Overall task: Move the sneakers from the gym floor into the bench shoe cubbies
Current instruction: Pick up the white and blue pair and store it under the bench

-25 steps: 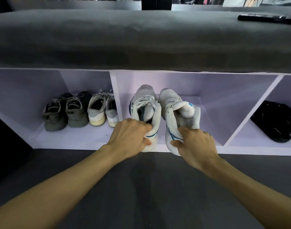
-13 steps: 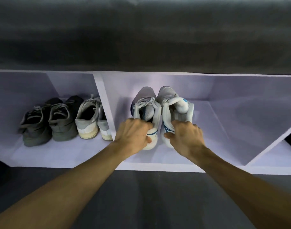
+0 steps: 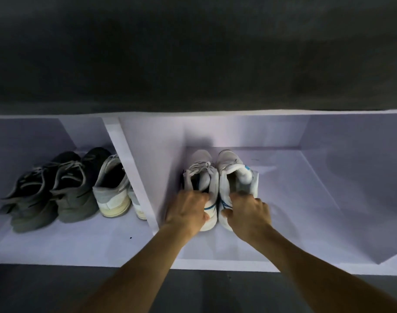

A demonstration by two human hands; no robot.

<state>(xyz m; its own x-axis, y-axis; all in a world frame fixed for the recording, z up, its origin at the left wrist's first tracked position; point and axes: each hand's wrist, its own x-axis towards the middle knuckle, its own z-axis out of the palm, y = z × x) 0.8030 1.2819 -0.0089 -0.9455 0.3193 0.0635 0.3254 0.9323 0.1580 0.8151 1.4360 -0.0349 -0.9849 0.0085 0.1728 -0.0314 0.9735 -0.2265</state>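
Two white sneakers with blue side stripes stand side by side, toes to the back, on the floor of the bench's middle cubby [image 3: 294, 199]. My left hand [image 3: 187, 213] grips the heel of the left white sneaker [image 3: 202, 170]. My right hand [image 3: 249, 213] grips the heel of the right white sneaker [image 3: 232, 166]. Both heels are hidden under my fingers. The pair sits close to the cubby's left divider [image 3: 129, 168].
The left cubby holds a dark grey pair [image 3: 57, 188] and a pale grey-white pair [image 3: 112, 186]. The dark padded bench top [image 3: 193, 53] overhangs the cubbies. Dark gym floor [image 3: 46, 290] runs along the front. Bare shelf lies right of the white pair.
Both hands have pushed the white sneakers from the cubby's front edge deeper onto its floor. My view has dropped and moved closer, so the right cubby with black shoes is out of frame.
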